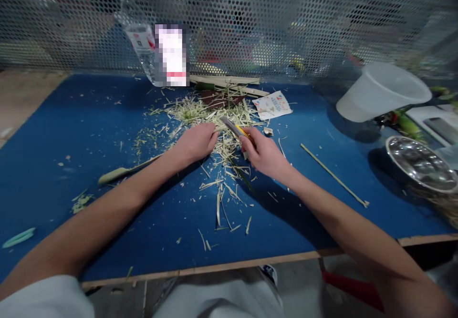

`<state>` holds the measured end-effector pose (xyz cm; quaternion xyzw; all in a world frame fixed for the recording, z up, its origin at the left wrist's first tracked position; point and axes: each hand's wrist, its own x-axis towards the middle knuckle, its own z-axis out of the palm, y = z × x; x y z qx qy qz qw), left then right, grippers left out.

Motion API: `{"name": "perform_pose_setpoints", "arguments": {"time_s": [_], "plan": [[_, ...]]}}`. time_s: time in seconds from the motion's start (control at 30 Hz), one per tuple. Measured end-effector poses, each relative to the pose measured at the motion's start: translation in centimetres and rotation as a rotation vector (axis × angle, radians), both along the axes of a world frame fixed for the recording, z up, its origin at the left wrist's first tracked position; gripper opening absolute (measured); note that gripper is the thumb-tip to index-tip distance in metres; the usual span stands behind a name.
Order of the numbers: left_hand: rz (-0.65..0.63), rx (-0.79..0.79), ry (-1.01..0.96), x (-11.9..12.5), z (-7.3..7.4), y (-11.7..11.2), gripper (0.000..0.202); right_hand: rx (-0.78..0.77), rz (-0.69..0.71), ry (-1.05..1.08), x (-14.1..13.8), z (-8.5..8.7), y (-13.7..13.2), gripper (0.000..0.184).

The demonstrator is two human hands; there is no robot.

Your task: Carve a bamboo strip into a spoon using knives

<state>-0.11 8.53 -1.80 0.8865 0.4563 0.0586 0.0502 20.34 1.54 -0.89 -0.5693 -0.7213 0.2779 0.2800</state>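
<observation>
My left hand (196,142) is closed around a pale green plant stalk (113,175), whose thick end shows to the left behind my forearm. A short tip of it pokes out between my fingers and the blade. In my right hand (263,153) is a yellow utility knife (244,133), gripped by its handle. Its blade is out, pointing up and left, close to the stalk's tip; I cannot tell if they touch. Under and around both hands lies a heap of thin plant shavings (229,144).
At the back stand a water bottle (143,46) and a blurred-out phone-like screen (173,53) before a perforated metal panel (250,17). A printed packet (273,105), a thin stalk (332,174), a white plastic tub (365,91) and a metal bowl (418,163) are rightward. The blue table's front edge (200,271) is near me.
</observation>
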Motion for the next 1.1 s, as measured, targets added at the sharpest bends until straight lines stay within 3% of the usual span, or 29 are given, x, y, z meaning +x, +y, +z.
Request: {"name": "perform_pose_setpoints", "arguments": {"time_s": [0.13, 0.3, 0.53, 0.7, 0.8, 1.1], "plan": [[-0.029, -0.081, 0.022, -0.3, 1.2, 0.5, 0.029, -0.001, -0.005, -0.052, -0.6, -0.6, -0.5, 0.041], [-0.066, -0.162, 0.001, -1.0, 2.6, 0.8, 0.032, 0.047, 0.089, -0.069, -1.3, -1.2, -0.9, 0.048], [-0.102, -0.162, 0.013, -1.0, 2.5, 0.9, 0.034, 0.060, 0.129, -0.094, -1.8, -1.0, -1.0, 0.054], [0.001, -0.154, 0.106, -1.4, 3.0, 0.7, 0.034, 0.021, 0.125, -0.161, -2.1, -1.0, -1.2, 0.054], [-0.042, -0.188, 0.163, -1.8, 3.2, 0.8, 0.035, 0.004, 0.128, -0.161, -2.2, -1.1, -1.2, 0.054], [-0.039, -0.182, 0.170, -2.0, 2.5, 0.9, 0.041, 0.015, 0.114, -0.161, -2.4, -1.1, -1.4, 0.058]]}}
